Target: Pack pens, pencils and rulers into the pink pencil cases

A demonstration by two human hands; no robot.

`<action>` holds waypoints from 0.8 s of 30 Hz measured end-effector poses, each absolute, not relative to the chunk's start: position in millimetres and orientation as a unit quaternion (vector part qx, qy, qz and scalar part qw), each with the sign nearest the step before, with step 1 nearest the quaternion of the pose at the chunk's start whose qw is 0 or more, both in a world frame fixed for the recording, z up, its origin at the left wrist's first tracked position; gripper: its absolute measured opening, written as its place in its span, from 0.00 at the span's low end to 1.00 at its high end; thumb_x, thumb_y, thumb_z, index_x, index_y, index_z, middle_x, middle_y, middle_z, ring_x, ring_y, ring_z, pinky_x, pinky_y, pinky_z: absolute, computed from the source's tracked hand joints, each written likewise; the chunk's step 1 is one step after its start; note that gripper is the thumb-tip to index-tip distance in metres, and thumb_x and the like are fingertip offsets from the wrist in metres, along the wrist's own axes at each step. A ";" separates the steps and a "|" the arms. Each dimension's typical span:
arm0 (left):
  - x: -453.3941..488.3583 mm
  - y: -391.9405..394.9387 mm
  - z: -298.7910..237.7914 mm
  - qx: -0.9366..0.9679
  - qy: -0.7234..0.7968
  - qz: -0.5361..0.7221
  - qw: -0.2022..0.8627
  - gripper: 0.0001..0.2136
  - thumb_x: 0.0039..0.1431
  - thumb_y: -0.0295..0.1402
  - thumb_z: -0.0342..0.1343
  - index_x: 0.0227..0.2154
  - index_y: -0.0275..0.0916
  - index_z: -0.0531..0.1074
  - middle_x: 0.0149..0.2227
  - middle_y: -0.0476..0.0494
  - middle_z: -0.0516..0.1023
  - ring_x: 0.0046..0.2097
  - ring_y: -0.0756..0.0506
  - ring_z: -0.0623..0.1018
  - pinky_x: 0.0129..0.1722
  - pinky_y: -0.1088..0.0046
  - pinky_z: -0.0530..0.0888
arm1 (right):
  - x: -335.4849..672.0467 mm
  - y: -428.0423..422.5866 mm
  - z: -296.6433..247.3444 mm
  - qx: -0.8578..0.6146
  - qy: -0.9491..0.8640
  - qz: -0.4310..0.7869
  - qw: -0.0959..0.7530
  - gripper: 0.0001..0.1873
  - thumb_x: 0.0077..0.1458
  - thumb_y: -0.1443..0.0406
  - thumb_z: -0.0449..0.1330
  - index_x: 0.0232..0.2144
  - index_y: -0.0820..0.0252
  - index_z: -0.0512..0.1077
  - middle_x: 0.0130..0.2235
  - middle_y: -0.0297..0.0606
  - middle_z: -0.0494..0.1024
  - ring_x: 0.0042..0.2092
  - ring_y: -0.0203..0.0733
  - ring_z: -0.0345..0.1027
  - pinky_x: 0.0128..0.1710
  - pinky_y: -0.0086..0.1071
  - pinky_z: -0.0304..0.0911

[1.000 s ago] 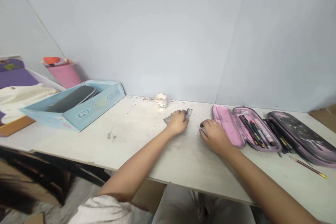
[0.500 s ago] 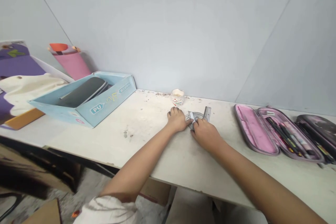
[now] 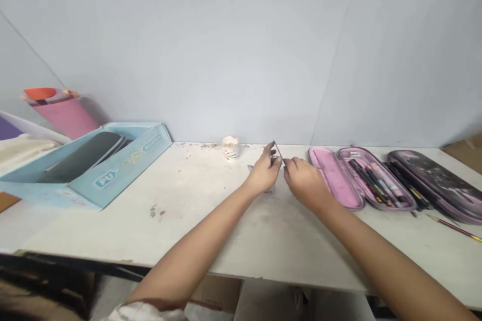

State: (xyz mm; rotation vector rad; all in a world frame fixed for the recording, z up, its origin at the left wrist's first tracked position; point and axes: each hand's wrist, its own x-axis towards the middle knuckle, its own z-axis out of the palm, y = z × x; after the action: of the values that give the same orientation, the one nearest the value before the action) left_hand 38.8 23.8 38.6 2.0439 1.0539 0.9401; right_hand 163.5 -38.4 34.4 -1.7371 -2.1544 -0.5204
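Observation:
Between my hands a thin flat ruler-like piece (image 3: pixel 278 151) stands tilted up, seen nearly edge-on, so its full shape is hidden. My left hand (image 3: pixel 264 169) holds it from the left, with the thumb and fingers on its face. The fingertips of my right hand (image 3: pixel 304 180) pinch its lower right end. Under my left hand, a clear or greyish flat piece (image 3: pixel 269 190) lies on the table, mostly covered by the palm. A white paper cup (image 3: pixel 230 148) with red and dark marks stands behind and left of the hands.
To the right lie an open pink pencil case (image 3: pixel 335 180) with pens, a dark pencil case (image 3: pixel 439 178) and a pencil (image 3: pixel 455 227). At left sits a light-blue box (image 3: pixel 124 168) holding a grey case (image 3: pixel 85 156), with a pink cylinder (image 3: pixel 70 115) behind. A wall (image 3: pixel 241 50) closes the back.
The view has turned right. The ruler-like piece, lying low at the hands before, is now raised and tilted between them. My left hand has turned and its fingers have lifted off the table.

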 end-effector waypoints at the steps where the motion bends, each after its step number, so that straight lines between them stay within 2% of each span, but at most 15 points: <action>1: 52.9 21.1 41.1 0.782 0.378 0.362 0.338 0.25 0.60 0.33 0.42 0.59 0.38 0.45 0.55 0.37 0.65 0.54 0.47 0.68 0.53 0.67 0.65 | 178.0 -40.0 36.3 -0.621 -0.739 -0.185 0.186 0.17 0.59 0.69 0.42 0.46 0.67 0.65 0.38 0.48 0.72 0.38 0.45 0.66 0.35 0.33 0.60; 4: 95.7 12.2 45.3 0.810 0.338 0.342 0.335 0.28 0.59 0.31 0.42 0.61 0.37 0.39 0.58 0.36 0.61 0.55 0.47 0.67 0.55 0.66 0.64 | 221.1 -44.2 31.7 -0.641 -0.699 -0.188 0.253 0.21 0.59 0.68 0.41 0.53 0.69 0.58 0.45 0.51 0.71 0.43 0.46 0.66 0.41 0.36 0.60; 7: 130.2 4.3 43.0 0.857 0.343 0.290 0.251 0.29 0.57 0.31 0.44 0.61 0.34 0.43 0.60 0.35 0.57 0.59 0.44 0.62 0.58 0.63 0.59 | 256.1 -45.5 15.0 -0.653 -0.676 -0.170 0.296 0.24 0.58 0.68 0.42 0.57 0.69 0.52 0.52 0.52 0.68 0.47 0.46 0.65 0.44 0.36 0.60; 9: 145.7 1.4 37.2 0.877 0.368 0.241 0.192 0.27 0.57 0.33 0.43 0.60 0.34 0.47 0.60 0.34 0.58 0.60 0.42 0.59 0.59 0.59 0.55 | 271.6 -44.6 2.5 -0.671 -0.659 -0.139 0.311 0.25 0.58 0.68 0.42 0.58 0.70 0.51 0.52 0.52 0.68 0.46 0.45 0.67 0.43 0.36 0.61; 11: 155.2 0.6 29.2 0.886 0.396 0.188 0.151 0.26 0.59 0.36 0.41 0.59 0.34 0.49 0.58 0.34 0.60 0.60 0.40 0.59 0.59 0.52 0.51 | 280.3 -43.5 -7.1 -0.693 -0.641 -0.097 0.314 0.25 0.57 0.69 0.42 0.57 0.71 0.53 0.47 0.52 0.72 0.43 0.45 0.69 0.42 0.36 0.62; 16: 158.8 2.4 10.2 0.895 0.430 0.098 0.065 0.24 0.60 0.43 0.37 0.57 0.40 0.55 0.60 0.37 0.58 0.62 0.38 0.52 0.58 0.43 0.43 | 280.4 -44.2 -9.9 -0.721 -0.650 -0.017 0.241 0.23 0.56 0.73 0.43 0.54 0.71 0.59 0.38 0.51 0.77 0.39 0.45 0.71 0.39 0.33 0.62; 20: 153.9 4.0 0.9 0.888 0.451 0.074 0.038 0.23 0.60 0.43 0.36 0.57 0.45 0.54 0.62 0.42 0.53 0.63 0.39 0.51 0.58 0.42 0.43 | 274.0 -46.2 0.8 -0.724 -0.670 0.006 0.164 0.17 0.55 0.74 0.44 0.44 0.68 0.68 0.36 0.51 0.77 0.37 0.45 0.73 0.34 0.33 0.62; 24: 152.7 3.6 -5.5 0.890 0.450 0.077 0.020 0.22 0.61 0.42 0.34 0.57 0.46 0.55 0.62 0.44 0.53 0.63 0.39 0.50 0.58 0.43 0.42 | 271.7 -47.0 5.4 -0.719 -0.679 0.001 0.148 0.16 0.55 0.75 0.44 0.38 0.67 0.70 0.35 0.51 0.77 0.36 0.47 0.73 0.31 0.33 0.62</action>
State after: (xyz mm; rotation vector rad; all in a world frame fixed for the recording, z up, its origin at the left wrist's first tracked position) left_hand 152.7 3.6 -5.5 2.7600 1.3959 0.2381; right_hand 271.7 -47.0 5.4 -2.0680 -1.9519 0.0020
